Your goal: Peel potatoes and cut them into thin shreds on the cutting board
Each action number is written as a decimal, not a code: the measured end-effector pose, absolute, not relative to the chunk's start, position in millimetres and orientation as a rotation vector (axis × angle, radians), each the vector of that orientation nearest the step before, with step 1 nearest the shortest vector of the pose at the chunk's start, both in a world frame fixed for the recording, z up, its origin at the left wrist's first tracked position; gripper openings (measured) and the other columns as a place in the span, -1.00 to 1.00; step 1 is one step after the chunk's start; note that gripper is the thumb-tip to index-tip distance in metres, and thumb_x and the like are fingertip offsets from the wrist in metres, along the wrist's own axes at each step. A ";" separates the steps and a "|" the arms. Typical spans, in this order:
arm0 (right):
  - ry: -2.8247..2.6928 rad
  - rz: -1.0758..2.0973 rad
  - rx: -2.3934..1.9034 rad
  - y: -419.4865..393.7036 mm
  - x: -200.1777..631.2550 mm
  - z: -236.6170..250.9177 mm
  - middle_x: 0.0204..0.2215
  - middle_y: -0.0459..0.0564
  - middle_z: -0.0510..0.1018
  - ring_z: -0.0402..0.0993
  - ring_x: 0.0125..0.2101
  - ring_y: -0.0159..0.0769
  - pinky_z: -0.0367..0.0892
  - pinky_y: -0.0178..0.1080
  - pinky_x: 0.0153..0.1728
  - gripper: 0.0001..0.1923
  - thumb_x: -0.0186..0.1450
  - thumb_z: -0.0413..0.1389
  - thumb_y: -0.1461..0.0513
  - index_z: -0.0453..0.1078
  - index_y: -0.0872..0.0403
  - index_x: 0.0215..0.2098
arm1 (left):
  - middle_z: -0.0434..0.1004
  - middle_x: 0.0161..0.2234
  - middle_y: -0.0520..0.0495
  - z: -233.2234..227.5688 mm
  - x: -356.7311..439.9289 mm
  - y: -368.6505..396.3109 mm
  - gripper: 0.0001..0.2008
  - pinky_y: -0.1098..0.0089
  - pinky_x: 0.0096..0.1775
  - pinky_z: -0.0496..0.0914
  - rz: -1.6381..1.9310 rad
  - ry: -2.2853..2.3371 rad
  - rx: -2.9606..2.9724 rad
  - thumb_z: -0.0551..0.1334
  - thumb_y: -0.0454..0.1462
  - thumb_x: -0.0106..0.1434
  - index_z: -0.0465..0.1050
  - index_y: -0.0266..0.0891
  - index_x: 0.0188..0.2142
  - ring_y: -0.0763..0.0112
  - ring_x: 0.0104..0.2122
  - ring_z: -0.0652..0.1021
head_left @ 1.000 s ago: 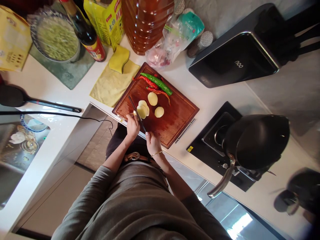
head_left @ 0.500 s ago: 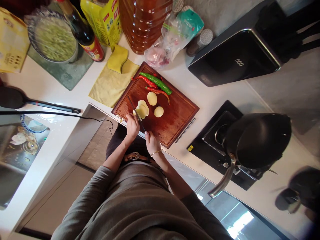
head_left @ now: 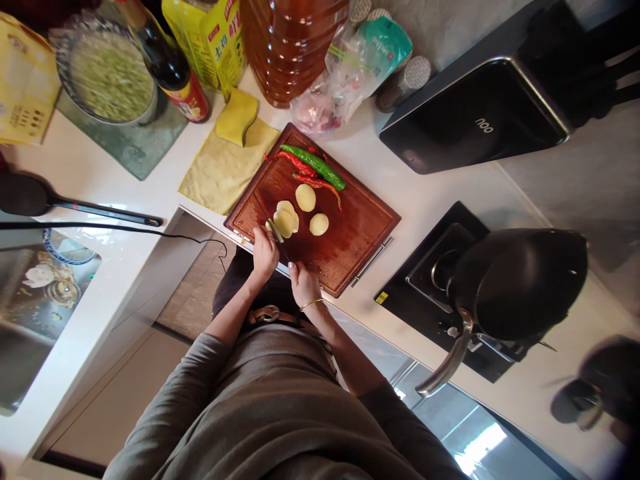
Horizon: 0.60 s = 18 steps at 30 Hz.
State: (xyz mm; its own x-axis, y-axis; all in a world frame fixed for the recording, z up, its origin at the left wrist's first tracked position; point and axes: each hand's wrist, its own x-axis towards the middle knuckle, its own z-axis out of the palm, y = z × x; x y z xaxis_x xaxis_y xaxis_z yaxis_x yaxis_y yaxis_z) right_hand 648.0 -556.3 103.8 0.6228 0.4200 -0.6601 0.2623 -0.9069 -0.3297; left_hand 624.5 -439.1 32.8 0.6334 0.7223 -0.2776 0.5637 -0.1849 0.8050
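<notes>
I note the potato slices [head_left: 285, 219] on the cutting board [head_left: 350, 247], near its front edge. My left hand [head_left: 265, 253] presses them with curled fingers; my right hand [head_left: 304, 283] grips the knife [head_left: 267, 217]. 2 potato pieces [head_left: 311, 210] and chillies [head_left: 313, 167] lie beyond.

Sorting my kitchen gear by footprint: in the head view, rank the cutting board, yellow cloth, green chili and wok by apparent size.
1. cutting board
2. wok, close behind, maybe equal
3. yellow cloth
4. green chili
</notes>
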 end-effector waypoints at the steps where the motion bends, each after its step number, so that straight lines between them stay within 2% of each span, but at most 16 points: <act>1: -0.566 1.160 -2.649 -555.1 648.4 103.2 -0.48 0.05 0.55 0.45 -0.46 -0.27 -0.01 -0.30 -0.50 -0.60 0.43 -0.26 0.12 0.35 0.11 -0.27 | 0.35 -0.28 -0.15 33.0 624.5 -439.0 -0.85 0.16 -0.08 0.34 0.198 1.025 1.873 -0.14 -0.24 0.35 0.12 -0.22 -0.24 0.29 -0.22 0.46; 11: -0.537 1.180 -2.682 -539.1 660.3 83.0 -0.46 0.05 0.56 0.45 -0.47 -0.32 0.02 -0.32 -0.47 -0.57 0.43 -0.23 0.07 0.38 0.12 -0.24 | 0.36 -0.27 -0.14 34.3 622.1 -435.0 -0.84 0.19 -0.10 0.36 0.176 0.996 1.887 -0.09 -0.22 0.35 0.16 -0.22 -0.21 0.32 -0.24 0.46; 15: -0.548 1.168 -2.675 -540.5 659.7 81.9 -0.47 0.05 0.56 0.44 -0.48 -0.34 -0.01 -0.32 -0.48 -0.55 0.43 -0.24 0.07 0.39 0.14 -0.24 | 0.40 -0.17 -0.21 44.6 613.8 -422.2 -0.75 0.22 -0.11 0.39 0.189 0.893 1.972 0.07 -0.20 0.28 0.22 -0.27 -0.08 0.30 -0.19 0.48; 18: -0.544 1.160 -2.668 -540.8 657.8 82.6 -0.47 0.05 0.56 0.44 -0.48 -0.34 -0.02 -0.32 -0.48 -0.56 0.43 -0.24 0.07 0.38 0.14 -0.24 | 0.44 -0.14 -0.21 50.8 608.9 -413.5 -0.69 0.30 -0.19 0.43 0.184 0.901 1.979 0.16 -0.19 0.22 0.32 -0.26 -0.06 0.34 -0.27 0.51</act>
